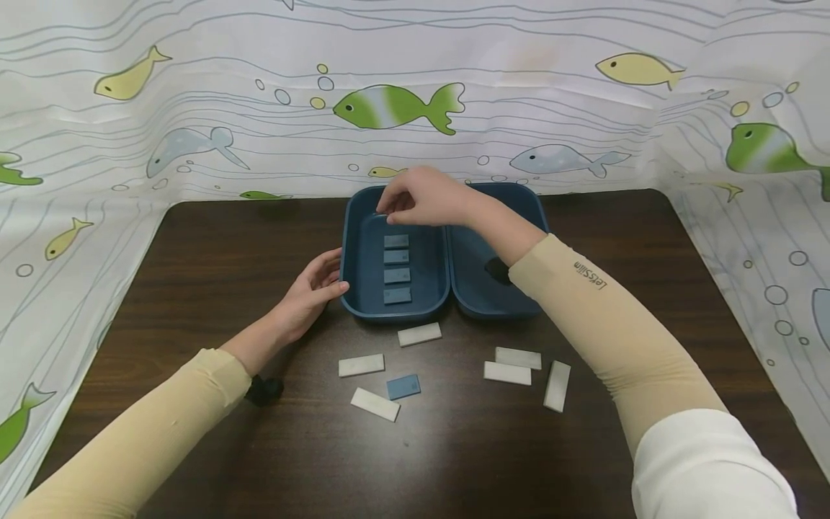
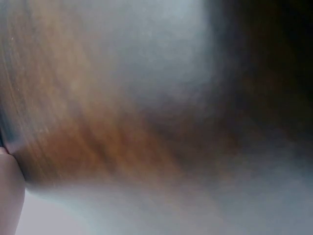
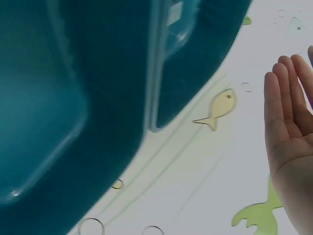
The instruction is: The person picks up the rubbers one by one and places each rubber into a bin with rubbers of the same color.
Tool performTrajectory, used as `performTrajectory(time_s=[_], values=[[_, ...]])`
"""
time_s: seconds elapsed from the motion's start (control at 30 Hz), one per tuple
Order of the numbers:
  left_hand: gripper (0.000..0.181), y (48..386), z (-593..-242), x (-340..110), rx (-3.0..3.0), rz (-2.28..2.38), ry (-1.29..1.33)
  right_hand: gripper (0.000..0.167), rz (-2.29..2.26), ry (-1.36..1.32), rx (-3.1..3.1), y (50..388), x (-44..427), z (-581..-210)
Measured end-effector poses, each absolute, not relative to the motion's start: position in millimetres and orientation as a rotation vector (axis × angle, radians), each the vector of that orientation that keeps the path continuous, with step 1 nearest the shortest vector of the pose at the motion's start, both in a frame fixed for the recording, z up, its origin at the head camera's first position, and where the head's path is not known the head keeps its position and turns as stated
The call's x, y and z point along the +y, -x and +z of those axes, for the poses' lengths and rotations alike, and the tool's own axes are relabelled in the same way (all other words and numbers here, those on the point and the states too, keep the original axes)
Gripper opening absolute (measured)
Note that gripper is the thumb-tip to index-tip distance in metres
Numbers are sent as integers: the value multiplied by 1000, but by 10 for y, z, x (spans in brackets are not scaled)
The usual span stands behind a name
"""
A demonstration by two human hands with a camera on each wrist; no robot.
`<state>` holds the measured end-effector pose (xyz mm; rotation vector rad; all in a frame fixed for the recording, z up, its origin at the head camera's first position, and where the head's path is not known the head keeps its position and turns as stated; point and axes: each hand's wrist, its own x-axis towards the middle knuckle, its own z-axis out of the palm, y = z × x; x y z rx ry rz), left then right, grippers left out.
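Observation:
A dark blue two-part case (image 1: 394,315) lies spread open on the table. Several small blue tiles (image 1: 397,276) form a column in its left half. My right hand (image 1: 428,198) hovers over the far end of that half, fingertips pointing down; whether they pinch a tile is hidden. In the right wrist view the fingers of my right hand (image 3: 288,122) look extended. With relaxed fingers, my left hand (image 1: 311,292) touches the outer left wall of the case. Its thumb lies at the rim, and the left wrist view shows only a fingertip (image 2: 10,191) at the case's edge.
Nearer me, one blue tile (image 1: 403,387) lies loose beside white tiles (image 1: 361,365). More white tiles (image 1: 508,373) lie to the right. Behind the dark wooden table (image 1: 259,231) stands a fish-printed sheet (image 1: 259,166), close to the far side of the case.

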<state>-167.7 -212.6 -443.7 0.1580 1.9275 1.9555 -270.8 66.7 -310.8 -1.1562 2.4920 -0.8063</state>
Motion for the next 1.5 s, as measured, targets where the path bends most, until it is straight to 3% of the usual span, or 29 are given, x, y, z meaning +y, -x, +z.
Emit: performTrajectory(time_s=[0.73,1.5], values=[[69,1683,-4426,-2114,1929,1950,-176,25,-776,1326,2384,2065,855,-2990],[68,1684,-4460,-2125,1931,1967,-174,26,-722,1391,2204,1574,799,-3280]])
